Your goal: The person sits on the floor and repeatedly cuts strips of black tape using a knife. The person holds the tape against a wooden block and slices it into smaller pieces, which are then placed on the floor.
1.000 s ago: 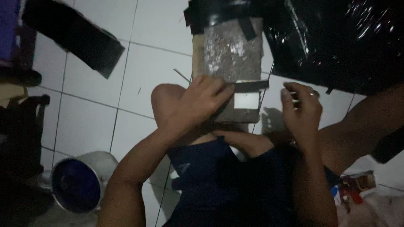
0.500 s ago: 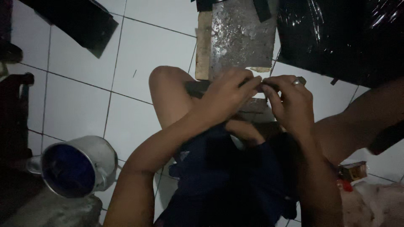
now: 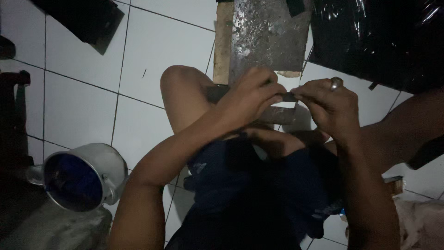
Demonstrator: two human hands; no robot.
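Note:
My left hand [image 3: 252, 95] and my right hand [image 3: 326, 104] meet over my lap, and both pinch a small dark strip [image 3: 290, 96] between their fingertips. A ring sits on a finger of the right hand. Just beyond the hands lies a grey speckled metal plate [image 3: 266, 37] on a wooden board [image 3: 223, 46], with dark tape bands across its near end. My bare knee [image 3: 178, 81] is bent up at the left of the hands.
A metal mug [image 3: 85, 178] with a blue inside lies on the white tiled floor at the lower left. Black plastic sheet [image 3: 384, 37] covers the upper right. A dark flat piece [image 3: 88, 18] lies at the upper left. Small packets [image 3: 393, 185] sit at the right.
My right hand came in from the right and joined the left on the small strip. The view has tilted down, so the plate now sits higher in frame.

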